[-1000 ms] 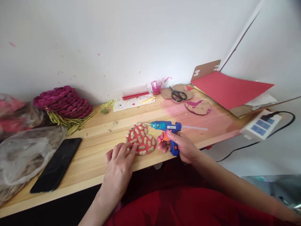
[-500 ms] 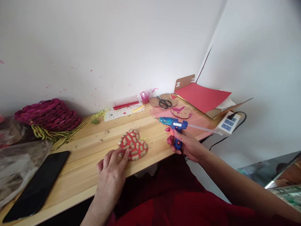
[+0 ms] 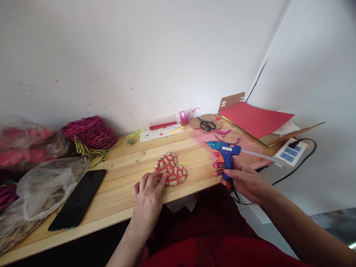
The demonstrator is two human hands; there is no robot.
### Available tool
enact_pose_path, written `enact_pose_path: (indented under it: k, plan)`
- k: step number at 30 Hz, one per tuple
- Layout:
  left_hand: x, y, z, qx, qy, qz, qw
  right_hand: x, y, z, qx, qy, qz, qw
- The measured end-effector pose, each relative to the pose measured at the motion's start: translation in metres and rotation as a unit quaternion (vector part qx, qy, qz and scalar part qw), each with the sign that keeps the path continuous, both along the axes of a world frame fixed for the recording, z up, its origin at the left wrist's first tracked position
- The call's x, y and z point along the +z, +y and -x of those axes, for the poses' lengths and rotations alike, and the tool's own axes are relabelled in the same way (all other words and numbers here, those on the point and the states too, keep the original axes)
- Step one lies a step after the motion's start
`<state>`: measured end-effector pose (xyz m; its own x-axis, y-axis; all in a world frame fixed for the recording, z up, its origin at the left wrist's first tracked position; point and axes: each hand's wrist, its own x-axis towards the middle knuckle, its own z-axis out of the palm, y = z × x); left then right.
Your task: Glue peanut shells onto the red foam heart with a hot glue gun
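Note:
A red heart covered with unshelled peanuts lies on the wooden table, a bit of yellow yarn at its notch. At its lower left edge, my left hand has its fingers bent together over a peanut, pressed against the heart; the fingers partly hide that peanut. In my right hand is a blue glue gun, gripped by its handle with the nozzle pointing left above the table. A clear glue stick sticks out from its back, and a black cord hangs below.
A black phone and plastic bags lie left, near a purple woven basket. Scissors, a pink cup and a cardboard heart are at the back. Red paper and a power strip are right.
The view has swung left, so everything sits farther right in it. The fingers of my right hand have loosened around the glue gun's handle and trigger. My left hand stays at the heart.

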<state>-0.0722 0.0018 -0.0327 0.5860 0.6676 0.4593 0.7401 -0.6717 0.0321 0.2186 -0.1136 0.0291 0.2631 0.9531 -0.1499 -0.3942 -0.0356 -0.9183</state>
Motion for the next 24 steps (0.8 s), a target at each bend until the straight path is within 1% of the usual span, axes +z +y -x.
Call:
enact_pose_path:
  k: [4,7,9,10,11,12,13,14,17,19,22,24]
  plan:
    - [0.002,-0.001,-0.001,-0.002,-0.003,0.002,1.0,-0.001,-0.003,-0.002,-0.008,-0.028,0.014,0.999]
    - [0.002,-0.001,-0.002,-0.007,-0.012,0.007,1.0,-0.001,-0.001,-0.012,-0.025,-0.065,0.027,0.997]
    - [0.0,0.0,-0.003,-0.008,-0.024,0.006,1.0,-0.001,0.003,-0.024,-0.051,-0.139,0.025,0.989]
    - [-0.001,0.0,-0.003,-0.006,-0.031,0.003,0.999,-0.001,0.006,-0.031,-0.066,-0.198,0.022,0.978]
    - [-0.002,0.0,-0.003,-0.002,-0.037,-0.001,0.999,0.0,0.008,-0.04,-0.08,-0.262,0.017,0.962]
    - [-0.004,0.001,-0.003,0.002,-0.042,-0.005,0.999,0.0,0.01,-0.048,-0.089,-0.338,0.016,0.937]
    - [-0.005,0.001,-0.003,0.006,-0.046,-0.007,0.999,0.001,0.012,-0.057,-0.097,-0.43,0.026,0.897]
    - [-0.006,0.001,-0.003,0.006,-0.048,-0.008,0.999,0.001,0.014,-0.066,-0.117,-0.467,0.036,0.876]
    - [-0.008,0.002,-0.002,-0.002,-0.065,-0.007,0.998,0.0,0.019,-0.09,-0.168,-0.558,0.062,0.81]
    - [-0.01,0.003,-0.001,-0.006,-0.079,-0.005,0.997,-0.005,0.023,-0.103,-0.188,-0.61,0.078,0.766]
    - [-0.012,0.005,-0.001,-0.006,-0.088,0.003,0.996,-0.015,0.03,-0.117,-0.198,-0.669,0.102,0.709]
    - [-0.013,0.004,-0.001,-0.005,-0.092,0.012,0.996,-0.02,0.035,-0.122,-0.189,-0.7,0.105,0.681]
